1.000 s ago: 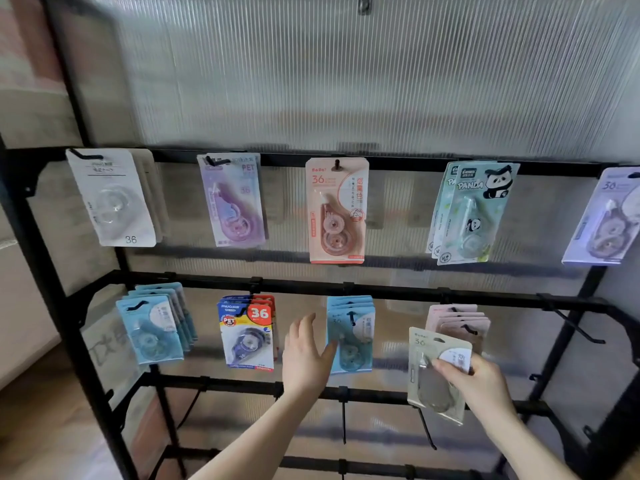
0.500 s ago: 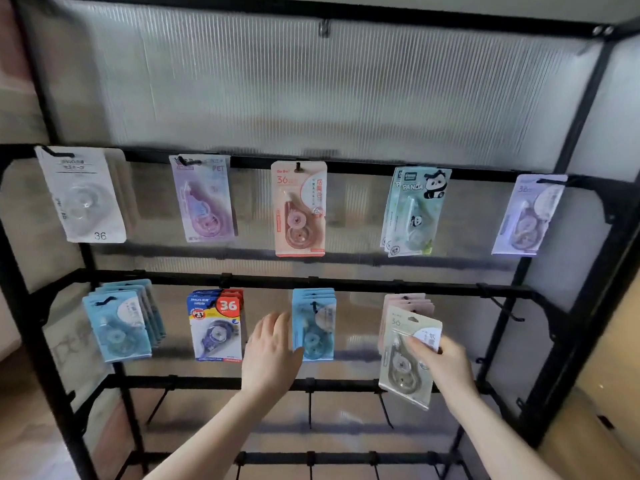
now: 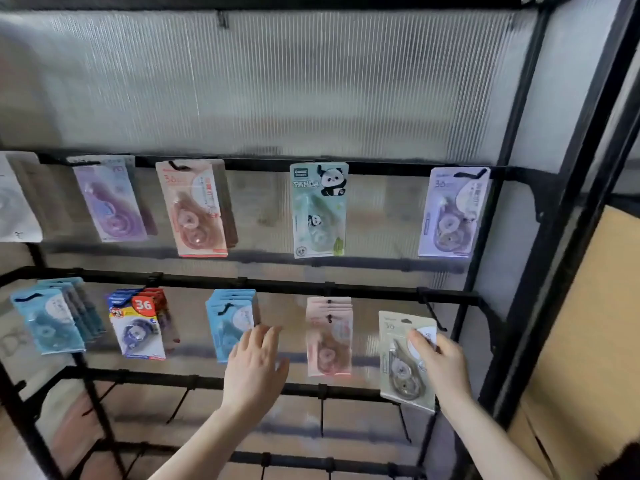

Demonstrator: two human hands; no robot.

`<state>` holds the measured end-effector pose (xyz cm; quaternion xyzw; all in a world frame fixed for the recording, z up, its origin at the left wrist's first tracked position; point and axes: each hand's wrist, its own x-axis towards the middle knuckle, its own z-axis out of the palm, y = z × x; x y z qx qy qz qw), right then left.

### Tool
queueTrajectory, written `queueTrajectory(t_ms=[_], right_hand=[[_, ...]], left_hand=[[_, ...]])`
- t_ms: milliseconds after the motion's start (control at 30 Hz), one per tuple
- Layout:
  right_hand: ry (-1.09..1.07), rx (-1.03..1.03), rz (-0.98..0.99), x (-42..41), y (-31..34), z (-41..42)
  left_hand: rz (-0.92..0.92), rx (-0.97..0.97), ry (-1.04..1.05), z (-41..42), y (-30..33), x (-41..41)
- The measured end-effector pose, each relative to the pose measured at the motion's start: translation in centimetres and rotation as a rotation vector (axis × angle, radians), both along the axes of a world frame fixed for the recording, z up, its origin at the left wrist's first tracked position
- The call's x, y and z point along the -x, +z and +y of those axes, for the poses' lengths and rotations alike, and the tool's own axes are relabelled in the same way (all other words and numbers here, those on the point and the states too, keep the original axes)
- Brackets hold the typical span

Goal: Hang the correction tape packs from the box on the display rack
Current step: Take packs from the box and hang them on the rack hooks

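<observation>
While the box itself is out of frame, the head view shows the display rack (image 3: 346,292) already well stocked, so I'd judge the job past halfway but can't count what's left.

Head view, top rail: white pack (image 3: 14,199) cut off at the left edge, then purple pack (image 3: 110,199), peach pack (image 3: 195,209), panda pack (image 3: 318,209) and lilac pack (image 3: 453,213), each on its own hook, spaced well apart.

Middle rail: teal stack (image 3: 48,317), red-and-blue "36" stack (image 3: 138,323), light blue stack (image 3: 230,320), pink stack (image 3: 329,336). All several packs deep.

In hand: right hand (image 3: 441,362) has its grip closed on a grey-green pack (image 3: 403,358), thumb across the front of the card, fingers behind it. Pack is upright, slightly tilted, just beside the bare hook (image 3: 431,311) at the right end of the middle rail. Hang hole looks to be just below and left of the hook tip; not threaded yet as far as I can tell, frame is blurred.

Left hand (image 3: 254,365) is open, holding nothing, fingers spread loosely in front of the lower edge of the light blue stack; contact unclear.

Remaining, by my read: seat this pack on that end hook. Lower rail hooks (image 3: 322,407) are all bare, so there's capacity for more.
</observation>
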<state>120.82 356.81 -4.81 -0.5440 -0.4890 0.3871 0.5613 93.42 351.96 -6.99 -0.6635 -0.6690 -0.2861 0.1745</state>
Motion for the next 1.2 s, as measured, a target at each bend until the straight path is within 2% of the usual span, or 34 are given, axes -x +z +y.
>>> queueTrajectory(t_ms=[167, 467, 1000, 1200], right_hand=[[0.003, -0.045, -0.014, -2.4, -0.2, 0.7], [-0.008, -0.044, 0.041, -3.4, -0.4, 1.5], [-0.038, -0.128, -0.099, -6.6, -1.4, 2.9], [-0.037, -0.095, -0.214, -6.5, -1.4, 5.1]], left_hand=[[0.004, 0.053, 0.049, 0.8, -0.7, -1.8], [0.04, 0.058, 0.005, 2.6, -1.7, -3.3], [0.01, 0.093, -0.02, 3.3, -1.7, -5.9], [0.003, 0.072, -0.027, 2.5, -1.4, -5.9]])
